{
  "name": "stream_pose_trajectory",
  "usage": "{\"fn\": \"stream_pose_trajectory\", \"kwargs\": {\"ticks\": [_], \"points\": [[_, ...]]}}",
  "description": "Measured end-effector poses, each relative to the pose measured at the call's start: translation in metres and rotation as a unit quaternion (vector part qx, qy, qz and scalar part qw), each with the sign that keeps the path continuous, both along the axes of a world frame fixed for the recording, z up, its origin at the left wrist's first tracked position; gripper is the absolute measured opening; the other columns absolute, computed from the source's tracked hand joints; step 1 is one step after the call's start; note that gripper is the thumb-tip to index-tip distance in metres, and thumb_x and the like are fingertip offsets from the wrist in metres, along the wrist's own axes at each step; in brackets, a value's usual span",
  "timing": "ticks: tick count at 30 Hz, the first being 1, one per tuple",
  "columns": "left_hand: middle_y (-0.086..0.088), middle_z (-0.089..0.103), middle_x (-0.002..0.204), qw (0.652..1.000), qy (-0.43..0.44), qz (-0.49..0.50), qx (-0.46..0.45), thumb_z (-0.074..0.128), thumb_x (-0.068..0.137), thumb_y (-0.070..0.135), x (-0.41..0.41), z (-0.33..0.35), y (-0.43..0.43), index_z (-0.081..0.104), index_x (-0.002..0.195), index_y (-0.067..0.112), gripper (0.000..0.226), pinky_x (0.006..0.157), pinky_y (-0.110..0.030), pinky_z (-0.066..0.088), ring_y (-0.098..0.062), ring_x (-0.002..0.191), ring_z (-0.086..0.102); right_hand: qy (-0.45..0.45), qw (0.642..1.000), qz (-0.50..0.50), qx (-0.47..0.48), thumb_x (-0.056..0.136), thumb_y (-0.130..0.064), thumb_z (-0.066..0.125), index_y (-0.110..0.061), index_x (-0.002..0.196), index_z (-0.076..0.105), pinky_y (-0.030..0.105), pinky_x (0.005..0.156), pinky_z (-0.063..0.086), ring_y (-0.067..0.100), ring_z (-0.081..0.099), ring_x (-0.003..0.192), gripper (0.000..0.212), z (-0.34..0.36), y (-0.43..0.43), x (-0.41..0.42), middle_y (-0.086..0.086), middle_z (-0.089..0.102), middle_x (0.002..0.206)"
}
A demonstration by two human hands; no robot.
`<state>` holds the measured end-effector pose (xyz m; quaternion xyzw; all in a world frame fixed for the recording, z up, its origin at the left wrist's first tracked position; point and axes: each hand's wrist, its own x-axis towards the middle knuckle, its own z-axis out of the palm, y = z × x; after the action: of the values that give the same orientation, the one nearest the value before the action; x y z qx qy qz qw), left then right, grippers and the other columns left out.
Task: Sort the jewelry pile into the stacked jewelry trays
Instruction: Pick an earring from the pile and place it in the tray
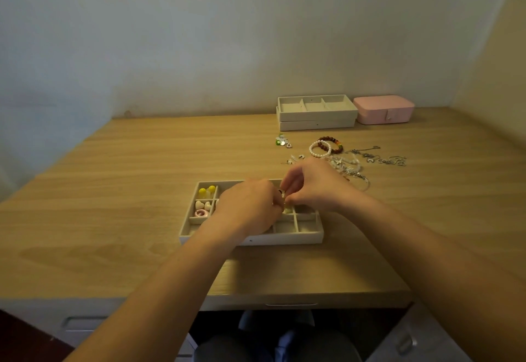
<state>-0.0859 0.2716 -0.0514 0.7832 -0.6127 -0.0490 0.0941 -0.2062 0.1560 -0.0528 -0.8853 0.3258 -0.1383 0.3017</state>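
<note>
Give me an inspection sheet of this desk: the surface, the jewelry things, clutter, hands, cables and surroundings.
Surface: light wooden desk, set against a wall.
Job's things: divided tray nearest the person, with yellow pieces and heart pieces in its left compartments; stacked trays at the back; bracelets, chains and earrings loose on the desk.
Clutter: pink box beside the stacked trays.
Hands: left hand and right hand meet over the divided tray, fingers pinching a small piece.
Cables: nothing seen.
Surroundings: drawers below the desk.
</note>
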Motion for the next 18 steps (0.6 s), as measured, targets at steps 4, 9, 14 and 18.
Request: {"fn": "stream_pose_trajectory", "kwargs": {"ticks": [4,9,14,18], "points": [[0.006,0.070,0.107,1.000,0.021,0.000,0.005,0.051,0.092,0.029,0.001,-0.003,0.000,0.075,0.102,0.041,0.029,0.080,-0.037,0.056,-0.021,0.095,0.064,0.005,1.000,0.000,-0.022,0.078,-0.008,0.084,-0.015,0.098,0.079,0.026,0.075,0.062,0.001,0.072,0.075,0.022,-0.001,0.000,0.000,-0.006,0.077,0.083],[0.009,0.069,0.094,0.998,0.064,0.003,-0.020,0.052,0.090,0.024,0.006,-0.006,0.003,0.077,0.098,0.040,0.030,0.070,-0.030,0.051,-0.014,0.078,0.057,-0.007,0.999,-0.005,-0.047,0.085,-0.012,0.077,-0.017,0.104,0.078,0.025,0.078,0.060,0.004,0.071,0.083,0.020,0.000,0.001,-0.001,-0.003,0.077,0.092],[0.009,0.061,0.086,0.993,0.098,0.022,-0.065,0.055,0.089,0.023,0.012,-0.003,0.004,0.077,0.088,0.038,0.027,0.071,-0.033,0.050,-0.018,0.082,0.060,-0.042,0.998,-0.011,-0.037,0.087,-0.011,0.064,-0.024,0.099,0.076,0.038,0.077,0.062,0.010,0.070,0.080,0.021,0.000,0.000,-0.005,-0.006,0.075,0.085],[0.009,0.058,0.083,0.993,0.101,0.024,-0.058,0.054,0.091,0.025,0.013,-0.003,0.005,0.076,0.090,0.040,0.026,0.066,-0.030,0.043,-0.015,0.071,0.055,-0.035,0.999,0.020,0.023,0.089,0.001,0.054,-0.019,0.093,0.073,0.038,0.068,0.063,0.017,0.072,0.071,0.027,0.005,0.004,-0.008,-0.004,0.077,0.081]]}}
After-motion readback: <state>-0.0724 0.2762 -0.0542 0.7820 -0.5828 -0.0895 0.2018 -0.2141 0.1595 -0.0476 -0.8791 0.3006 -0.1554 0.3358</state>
